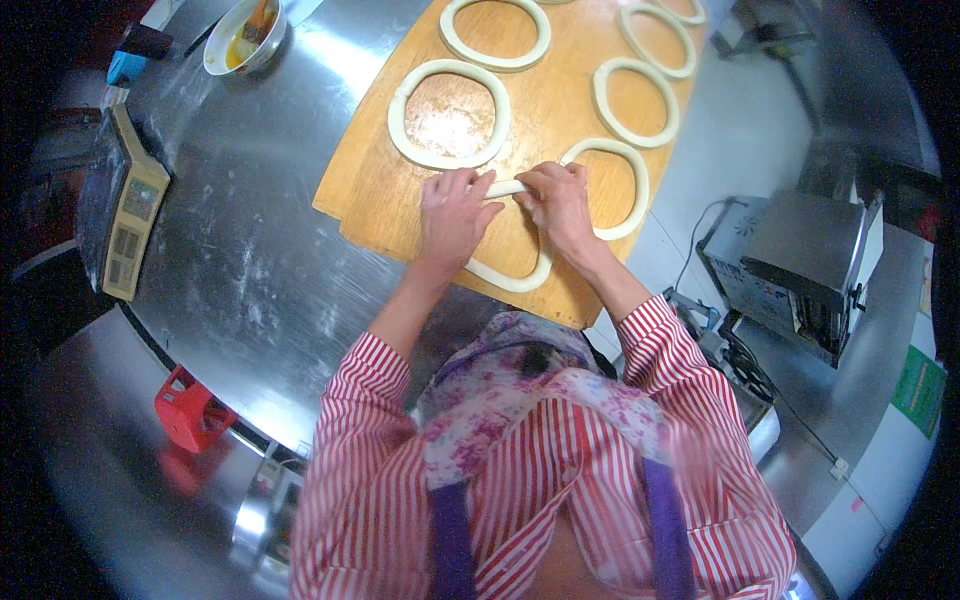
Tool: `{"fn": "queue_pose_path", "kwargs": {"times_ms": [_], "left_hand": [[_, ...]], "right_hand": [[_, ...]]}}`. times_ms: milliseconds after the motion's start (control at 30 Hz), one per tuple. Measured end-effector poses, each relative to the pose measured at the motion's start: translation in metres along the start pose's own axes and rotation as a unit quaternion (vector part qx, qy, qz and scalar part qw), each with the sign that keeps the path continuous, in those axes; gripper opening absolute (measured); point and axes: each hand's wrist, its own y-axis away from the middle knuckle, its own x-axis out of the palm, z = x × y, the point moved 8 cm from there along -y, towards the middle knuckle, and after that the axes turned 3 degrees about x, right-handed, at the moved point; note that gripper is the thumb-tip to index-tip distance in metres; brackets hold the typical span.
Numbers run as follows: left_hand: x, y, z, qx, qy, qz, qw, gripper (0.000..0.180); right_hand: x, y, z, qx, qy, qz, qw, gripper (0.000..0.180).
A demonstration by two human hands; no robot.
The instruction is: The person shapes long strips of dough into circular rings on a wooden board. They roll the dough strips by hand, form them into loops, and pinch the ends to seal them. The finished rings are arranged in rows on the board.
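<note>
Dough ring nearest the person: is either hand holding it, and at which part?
Both: left hand and right hand pinch the dough ring at its far side, on the wooden board.

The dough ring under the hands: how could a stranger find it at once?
Find the wooden board on the steel table. The dough ring lies at its near edge. Alone among the rings, both hands, left hand and right hand, press on it.

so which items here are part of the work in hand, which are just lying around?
In use:
left hand
right hand
dough ring being pinched shut
wooden board
other dough rings, e.g.

Lying about:
scale
bowl with yellow liquid
red object
grey machine
steel table
</note>
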Motion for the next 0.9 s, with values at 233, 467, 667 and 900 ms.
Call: {"fn": "queue_pose_path", "kwargs": {"times_ms": [233,467,667,900], "left_hand": [[0.006,-0.005,0.009,-0.031,-0.024,-0.015,0.999,0.033],[-0.002,0.056,-0.021,0.150,0.125,0.142,0.970,0.036],[-0.001,0.068,-0.019,0.159,0.125,0.207,0.957,0.031],[-0.014,0.018,-0.009,0.028,0.015,-0.030,0.999,0.032]], "right_hand": [[-0.012,0.000,0.001,0.025,0.021,-0.001,0.999,0.024],[-0.016,0.056,0.004,0.081,0.127,0.076,0.986,0.063],[-0.012,0.060,-0.016,0.181,0.099,0.060,0.977,0.058],[-0.015,0.037,-0.008,0.135,0.120,0.040,0.983,0.044]]}}
